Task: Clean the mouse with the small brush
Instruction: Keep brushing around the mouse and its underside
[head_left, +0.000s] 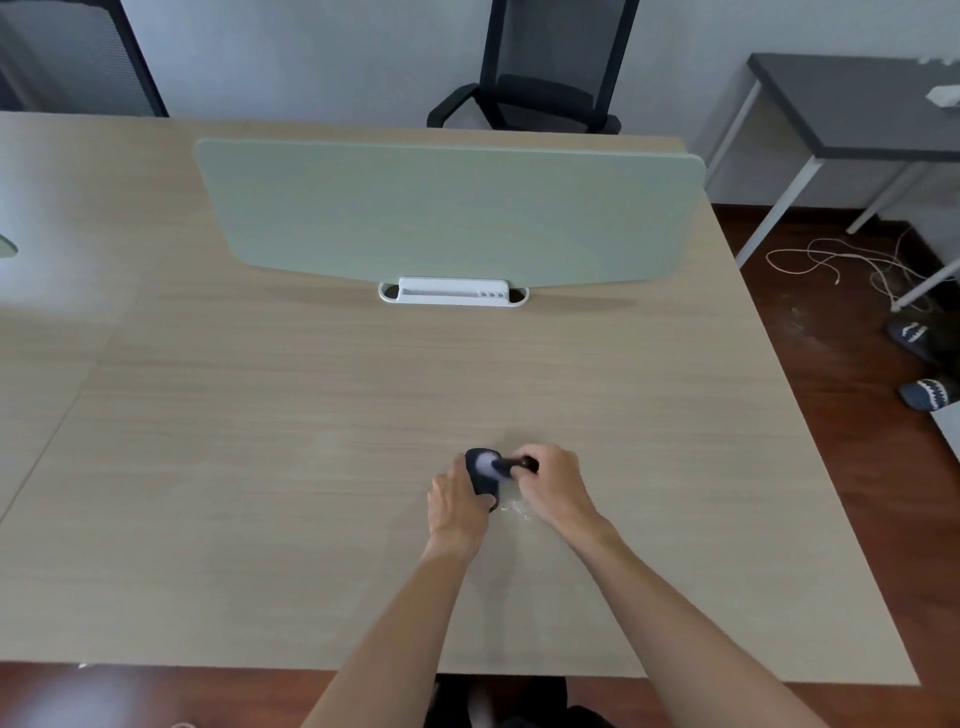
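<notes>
Left hand (457, 501) clamps the mouse (482, 475) from its left side, pinning it on the surface (260, 467), toward the near edge, right of centre. Right hand (553, 486) closed around the brush (511, 464) handle; bristles blurred, on the mouse's far end. Judgement: mid-sweep. Keep strokes short and light, hold the mouse steady, work toward the seams. Pale specks lie just right of the mouse.

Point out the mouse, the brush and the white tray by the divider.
mouse (484, 486): head view, on the dark lower body beside the left hand.
brush (523, 464): head view, on the dark handle at the right hand's fingertips.
white tray (452, 292): head view, on its front wall.
</notes>
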